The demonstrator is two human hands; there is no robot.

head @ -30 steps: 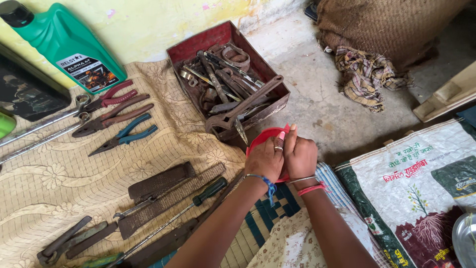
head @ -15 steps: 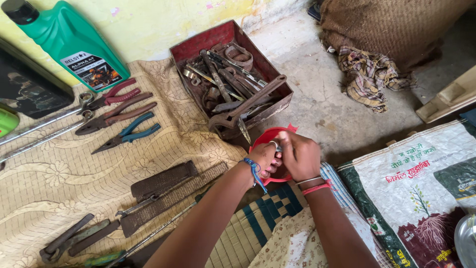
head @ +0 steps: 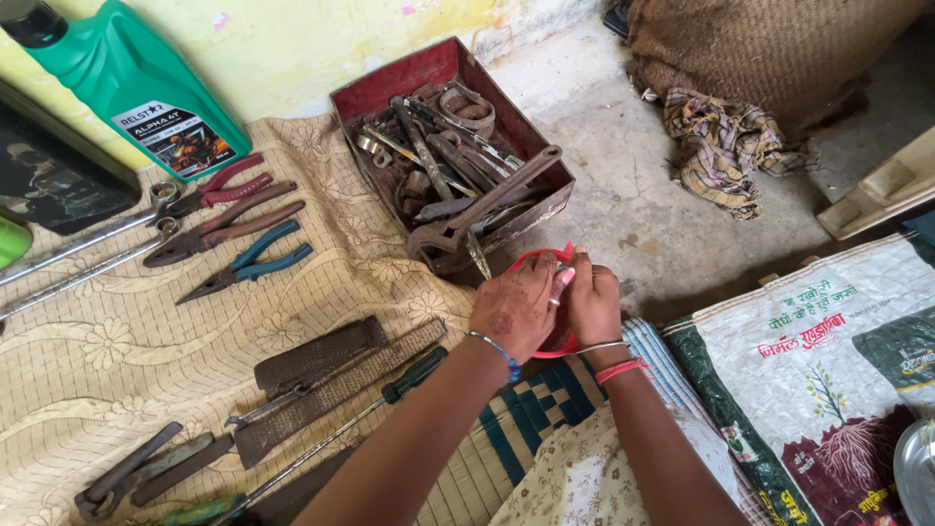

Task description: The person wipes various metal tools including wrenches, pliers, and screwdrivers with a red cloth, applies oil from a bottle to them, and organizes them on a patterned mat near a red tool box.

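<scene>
Both my hands are closed around a red round object [head: 534, 257] just in front of the rusty tool tray; only its upper rim and a sliver below my palms show. My left hand [head: 514, 314], with a blue bracelet at the wrist, covers its left side. My right hand [head: 594, 304], wearing a thin bangle and a red band, grips its right side with fingers up at the top edge. The red metal tray [head: 388, 86] holds several rusty wrenches and spanners, and a large pipe wrench [head: 492, 200] juts toward my hands.
On the beige patterned cloth [head: 117, 360] lie red-handled pliers [head: 232, 179], brown pliers [head: 234, 220], blue pliers [head: 259, 263], long spanners [head: 88, 245], flat files [head: 321, 356] and a green-handled screwdriver [head: 415, 370]. A green oil bottle [head: 136, 90] stands far left. A burlap sack [head: 769, 54], checked rag [head: 723, 146] and printed bag [head: 828, 370] are on the right.
My hands stay on the red object in the same spot; the fingers have shifted slightly around its top edge. The tools have not moved.
</scene>
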